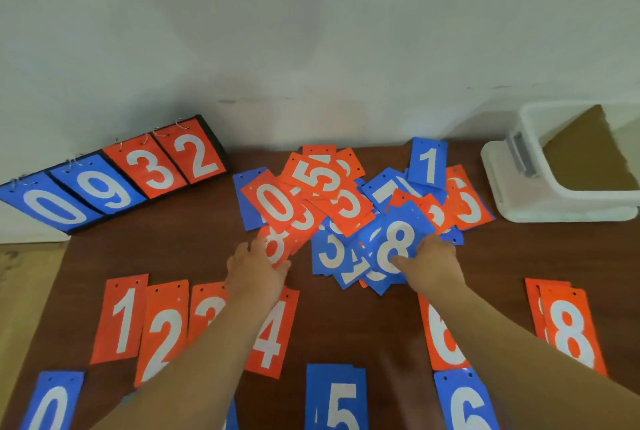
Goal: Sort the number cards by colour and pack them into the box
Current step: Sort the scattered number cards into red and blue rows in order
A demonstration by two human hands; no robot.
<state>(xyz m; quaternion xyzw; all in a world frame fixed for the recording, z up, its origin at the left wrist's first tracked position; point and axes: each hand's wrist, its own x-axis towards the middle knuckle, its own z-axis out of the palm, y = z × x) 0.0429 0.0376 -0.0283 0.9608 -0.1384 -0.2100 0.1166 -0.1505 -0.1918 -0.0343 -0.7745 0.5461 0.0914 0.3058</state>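
Observation:
A mixed heap of red and blue number cards (346, 207) lies mid-table. My left hand (258, 265) holds a red 8 card (275, 247) at the heap's near left edge. My right hand (433, 263) pinches a blue 8 card (394, 249) on the heap's near right side, thumb on its face. Sorted cards lie nearer me: red 1 (119, 318), red 2 (162, 329), red 4 (272, 332), red 6 (441, 336), red 8 (571, 329), and blue 0 (52, 402), blue 5 (336, 398), blue 6 (465, 402). The white box (554, 201) stands at the far right.
A flip scoreboard (114, 176) showing 0 9 3 2 leans against the white wall at the back left. The brown table's left edge (52, 291) drops to a wooden floor. A brown sheet lies inside the box.

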